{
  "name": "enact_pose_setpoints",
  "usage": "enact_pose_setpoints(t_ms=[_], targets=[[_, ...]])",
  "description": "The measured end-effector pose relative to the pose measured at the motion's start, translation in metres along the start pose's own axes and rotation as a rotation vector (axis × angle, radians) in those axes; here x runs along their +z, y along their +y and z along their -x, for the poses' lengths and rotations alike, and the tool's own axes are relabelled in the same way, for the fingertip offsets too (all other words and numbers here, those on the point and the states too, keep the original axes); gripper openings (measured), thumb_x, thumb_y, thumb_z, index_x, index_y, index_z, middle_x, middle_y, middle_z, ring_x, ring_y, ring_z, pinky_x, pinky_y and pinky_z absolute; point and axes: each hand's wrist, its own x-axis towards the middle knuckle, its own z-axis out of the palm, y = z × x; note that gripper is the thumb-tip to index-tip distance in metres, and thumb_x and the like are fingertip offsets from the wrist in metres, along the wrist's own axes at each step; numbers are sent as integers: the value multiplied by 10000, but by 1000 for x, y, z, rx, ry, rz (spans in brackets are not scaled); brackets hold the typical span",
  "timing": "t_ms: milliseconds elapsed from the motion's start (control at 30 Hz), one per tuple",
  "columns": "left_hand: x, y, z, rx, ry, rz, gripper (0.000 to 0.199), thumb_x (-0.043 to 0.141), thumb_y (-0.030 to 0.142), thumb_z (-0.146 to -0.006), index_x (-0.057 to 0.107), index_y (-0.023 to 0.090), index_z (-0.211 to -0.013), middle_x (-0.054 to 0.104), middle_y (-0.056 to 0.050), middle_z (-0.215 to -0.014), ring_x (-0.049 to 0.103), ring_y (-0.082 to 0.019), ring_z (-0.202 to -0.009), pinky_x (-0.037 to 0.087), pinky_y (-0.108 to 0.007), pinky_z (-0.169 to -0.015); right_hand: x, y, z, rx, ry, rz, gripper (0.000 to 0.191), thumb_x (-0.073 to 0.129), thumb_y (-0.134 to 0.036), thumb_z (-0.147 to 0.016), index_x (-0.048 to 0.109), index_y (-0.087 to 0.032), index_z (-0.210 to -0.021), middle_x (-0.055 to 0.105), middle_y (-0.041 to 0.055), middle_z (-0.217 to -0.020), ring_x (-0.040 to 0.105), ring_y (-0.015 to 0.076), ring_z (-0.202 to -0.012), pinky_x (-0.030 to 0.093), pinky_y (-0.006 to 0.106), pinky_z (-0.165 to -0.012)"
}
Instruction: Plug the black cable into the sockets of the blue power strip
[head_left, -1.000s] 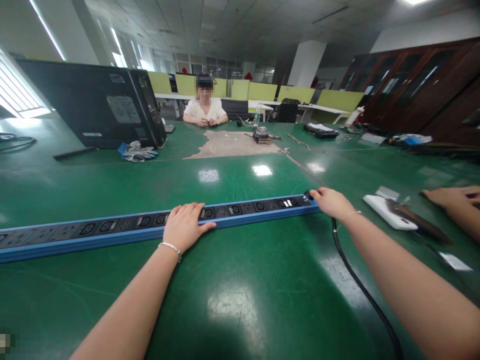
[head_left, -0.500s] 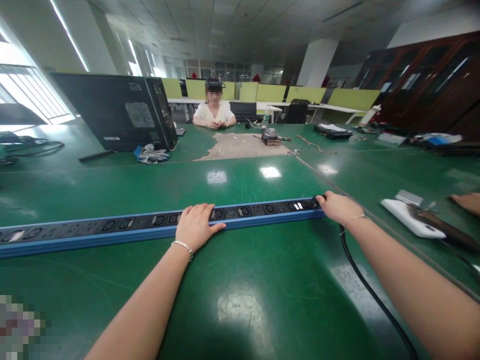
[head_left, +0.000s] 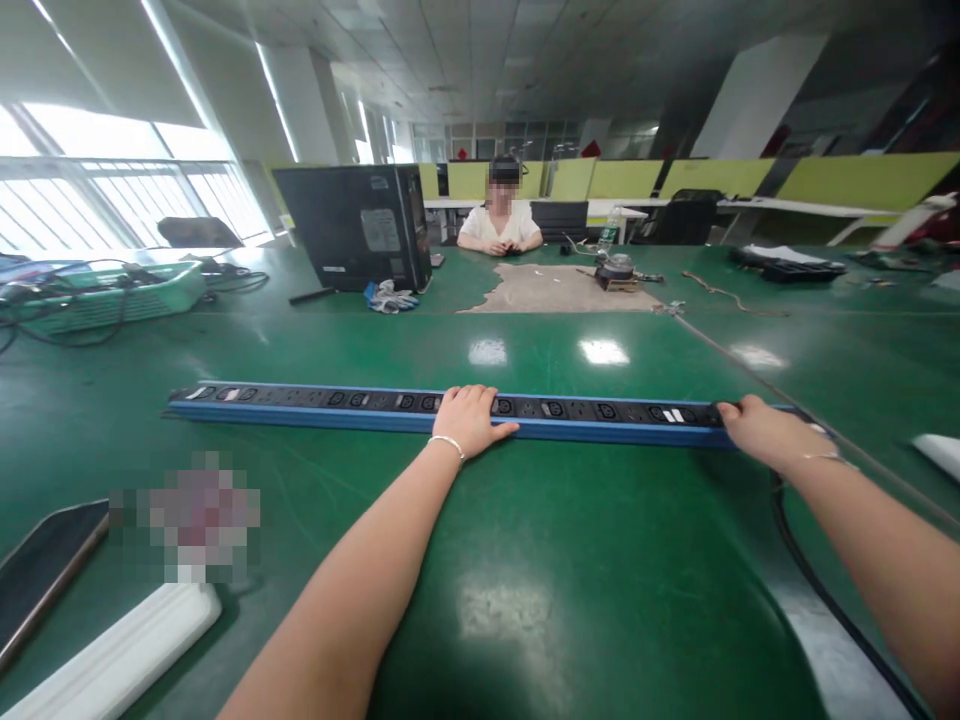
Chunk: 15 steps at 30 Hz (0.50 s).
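Observation:
A long blue power strip (head_left: 360, 416) with a row of black sockets lies flat across the green table. Over its middle rests my left hand (head_left: 471, 415), fingers across the far edge and thumb along the near side, gripping it. At the strip's right end my right hand (head_left: 769, 432) is closed, thumb and fingers around a small dark part there; whether this is a plug or a knob I cannot tell. A black cable (head_left: 799, 560) runs from beneath that end toward the lower right, partly hidden by my right forearm.
On the green table (head_left: 360, 345) stand a black computer case (head_left: 352, 230), gloves (head_left: 391, 297) and a green basket of cables (head_left: 142, 300). A white bar-like object (head_left: 127, 655) lies at lower left beside a dark-screened device (head_left: 52, 560). A person (head_left: 501, 225) sits opposite.
My view has turned left, bringing the strip's left end and the basket into sight. Both hands keep their places on the power strip. The hand at the far right has left view.

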Motion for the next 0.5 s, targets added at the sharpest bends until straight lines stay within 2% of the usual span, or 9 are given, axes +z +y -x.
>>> enact_pose_setpoints(t_ms=[133,300,500], targets=[[-4,-1,-6,-20,-86,-15,717,347,715,-749,471,161,-1188,561,-116,-1139,475,-270,-1087,310,-418,-938,1,-5,-5,36,-10,13,556,197,-456,-848,469,-118,-1196,540,299,-1145,575,361,-959,402,409,-707],[-8,-5,-20,4,-220,-48,773,375,796,-651,490,181,-1104,555,-120,-1108,496,-287,-1038,381,-407,-854,2,-9,-15,88,-43,27,614,175,-454,-844,474,-79,-1228,493,299,-1213,554,362,-988,369,431,-715],[-4,-10,-22,67,-173,-57,746,357,794,-662,492,177,-1058,557,-114,-1070,503,-279,-1011,395,-391,-830,18,7,-59,168,-116,17,610,321,-415,-799,440,-75,-1291,452,351,-1221,528,358,-1036,297,441,-669]])
